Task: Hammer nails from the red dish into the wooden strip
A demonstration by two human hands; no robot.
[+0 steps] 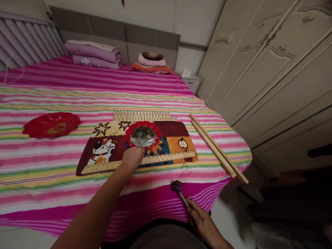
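My right hand (201, 218) grips the handle of a hammer (178, 188), its dark head over the front edge of the bed. My left hand (133, 157) is closed above a long wooden strip (103, 167) with rows of holes, just in front of a red scalloped bowl (127, 140). Anything between its fingertips is too small to make out. Silvery nails (142, 135) fill the bowl. Several nails stand along the strip's right part. The strip and bowl rest on a patterned mat (119, 152) with a cat picture.
Behind the mat, many nails (145, 115) stand upright in wood. Two bare wooden strips (214, 147) lie at the right, overhanging the bed's edge. A red tray (52, 124) sits at the left. Folded bedding (94, 55) is at the headboard; a wardrobe (267, 69) stands at right.
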